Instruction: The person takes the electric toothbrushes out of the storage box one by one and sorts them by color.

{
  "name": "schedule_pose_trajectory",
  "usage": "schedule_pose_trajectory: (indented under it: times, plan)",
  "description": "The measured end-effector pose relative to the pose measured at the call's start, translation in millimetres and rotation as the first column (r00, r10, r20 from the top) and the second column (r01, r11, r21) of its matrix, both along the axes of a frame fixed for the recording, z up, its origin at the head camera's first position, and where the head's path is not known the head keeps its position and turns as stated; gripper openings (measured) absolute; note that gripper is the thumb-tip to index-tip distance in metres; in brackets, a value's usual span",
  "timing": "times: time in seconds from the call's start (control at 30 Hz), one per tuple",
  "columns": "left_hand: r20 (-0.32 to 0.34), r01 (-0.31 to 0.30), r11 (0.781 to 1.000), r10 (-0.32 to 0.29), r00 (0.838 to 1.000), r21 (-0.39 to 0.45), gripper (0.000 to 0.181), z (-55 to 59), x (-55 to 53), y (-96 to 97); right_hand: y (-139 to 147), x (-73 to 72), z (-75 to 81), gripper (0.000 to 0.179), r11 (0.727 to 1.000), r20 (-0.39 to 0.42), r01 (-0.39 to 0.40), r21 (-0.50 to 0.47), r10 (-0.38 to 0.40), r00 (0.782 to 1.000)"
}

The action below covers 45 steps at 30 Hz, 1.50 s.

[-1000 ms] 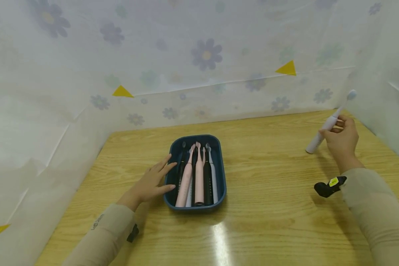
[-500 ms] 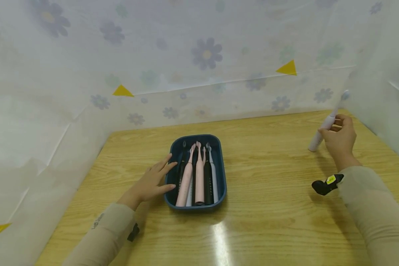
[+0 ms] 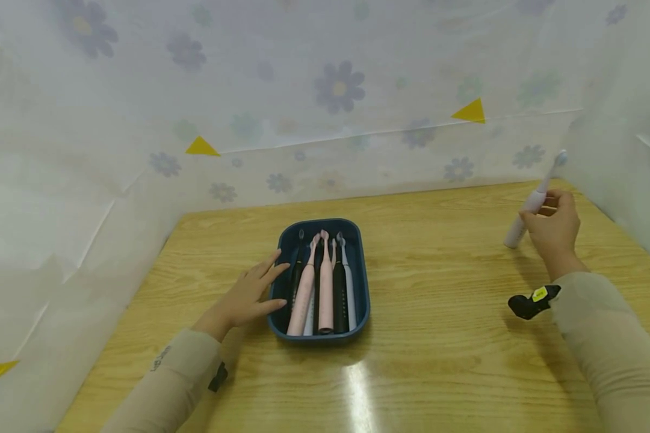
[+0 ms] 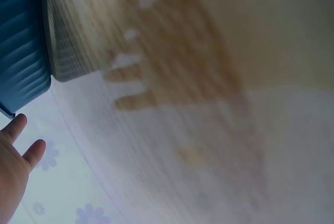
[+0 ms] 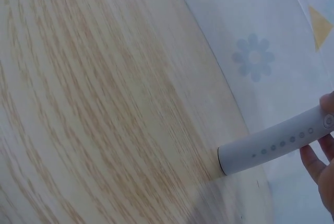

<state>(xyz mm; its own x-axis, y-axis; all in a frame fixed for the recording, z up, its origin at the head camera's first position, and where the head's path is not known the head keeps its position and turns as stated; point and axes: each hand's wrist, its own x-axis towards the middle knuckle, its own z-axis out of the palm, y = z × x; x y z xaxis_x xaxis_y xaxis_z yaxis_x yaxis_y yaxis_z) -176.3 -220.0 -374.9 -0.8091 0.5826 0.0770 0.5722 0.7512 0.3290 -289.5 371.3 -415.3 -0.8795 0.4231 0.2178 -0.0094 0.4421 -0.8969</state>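
Note:
In the head view my right hand [image 3: 554, 228] pinches a white electric toothbrush [image 3: 522, 222] by its handle, at the far right of the table. Its brush head points up toward the back wall, and its base is down close to the wood. The right wrist view shows a row of small marks along that handle [image 5: 276, 144]. My left hand [image 3: 244, 296] lies with spread fingers at the left rim of a dark blue bin [image 3: 364, 288]. Inside the bin lie several electric toothbrushes, among them a pink toothbrush [image 3: 325, 288], a black toothbrush [image 3: 339, 294] and a white one.
The wood-grain table [image 3: 433, 337] reaches back to a white floral sheet [image 3: 281, 72], which also rises at both sides. Yellow triangles [image 3: 470, 112] are stuck on the sheet. A black wrist strap piece [image 3: 528, 305] hangs by my right sleeve.
The white toothbrush in my right hand has shifted slightly and tipped a little more upright, its head moving left. My left hand and the bin hold their places.

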Motion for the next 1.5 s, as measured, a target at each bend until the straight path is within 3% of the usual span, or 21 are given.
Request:
schedule_pose_trajectory:
  times: [0.63,0.87,1.17,1.5]
  plan:
    - [0.018,-0.002,1.000,0.002,1.000,-0.001,0.067,4.3,0.6,5.0,8.7,0.3,1.1,0.058,0.998,-0.043,0.020,-0.064,-0.023,0.999]
    - [0.017,0.006,1.000,-0.006,1.000,-0.007,0.068,4.2,-1.1,4.5,7.0,2.5,-2.0,0.056,0.999,-0.051,0.031,-0.037,-0.033,0.998]
    - [0.022,0.005,1.000,-0.004,1.000,-0.008,0.068,1.9,-3.1,3.2,2.3,9.2,-6.9,0.055,0.999,-0.040,0.038,-0.029,-0.039,0.998]
    - [0.036,0.001,1.000,-0.001,0.999,-0.007,0.068,1.4,-3.2,2.2,-7.7,27.1,-2.3,0.058,0.997,-0.040,0.044,-0.065,-0.046,0.998]
